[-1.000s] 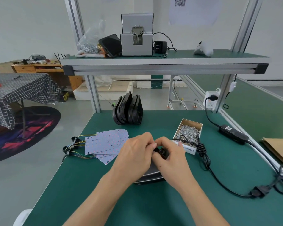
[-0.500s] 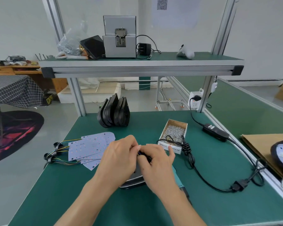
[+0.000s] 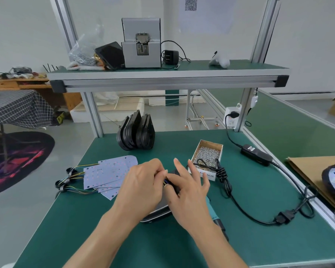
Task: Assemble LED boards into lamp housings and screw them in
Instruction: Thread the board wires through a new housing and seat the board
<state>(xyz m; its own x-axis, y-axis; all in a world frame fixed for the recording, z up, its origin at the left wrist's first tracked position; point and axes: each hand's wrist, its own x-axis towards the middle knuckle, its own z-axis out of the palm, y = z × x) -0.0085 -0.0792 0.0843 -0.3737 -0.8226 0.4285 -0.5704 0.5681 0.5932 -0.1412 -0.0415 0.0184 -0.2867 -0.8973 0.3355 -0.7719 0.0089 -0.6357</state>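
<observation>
Landmark: green work mat of the bench.
Left hand: above the mat's centre, fingers curled, pinching thin yellow and dark wires.
Right hand: just beside the left, thumb at the same wires, other fingers spread and straight.
Black lamp housing: flat on the mat, under both hands.
White LED boards with coloured leads: fanned on the mat's left part.
Upright stack of black housings: at the mat's far edge.
Cardboard box of silver screws: right of the hands, a black cable beside it.
</observation>
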